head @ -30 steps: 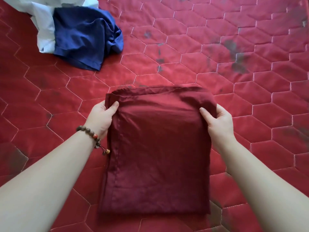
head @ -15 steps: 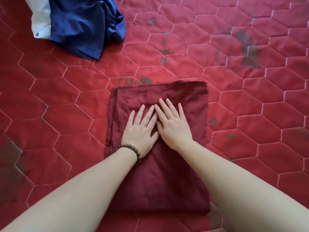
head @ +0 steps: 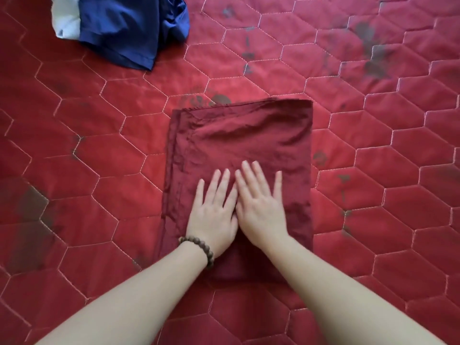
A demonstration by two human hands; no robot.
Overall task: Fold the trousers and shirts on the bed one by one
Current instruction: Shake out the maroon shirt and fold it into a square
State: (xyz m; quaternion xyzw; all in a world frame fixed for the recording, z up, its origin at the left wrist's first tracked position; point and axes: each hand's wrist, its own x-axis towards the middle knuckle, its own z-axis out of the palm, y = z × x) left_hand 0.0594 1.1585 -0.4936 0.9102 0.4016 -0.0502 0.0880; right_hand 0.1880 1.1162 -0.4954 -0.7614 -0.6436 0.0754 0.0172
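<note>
A dark red garment (head: 249,135) lies folded into a flat rectangle in the middle of the red quilted bed (head: 373,170). Both my hands rest flat on its near half, side by side with fingers spread and pointing away from me. My left hand (head: 212,215), with a brown bead bracelet on the wrist, touches my right hand (head: 261,207) at the thumbs. Neither hand grips the cloth. The garment's near edge is hidden under my forearms.
A crumpled blue garment (head: 132,28) lies at the far left of the bed, partly over a white garment (head: 66,21) at the top edge. Dark stains mark the quilt at the far right and the near left.
A second ago my hands held the garment's two side edges; they let go and came flat onto its middle. Since half a second ago they have slid toward me along the cloth.
</note>
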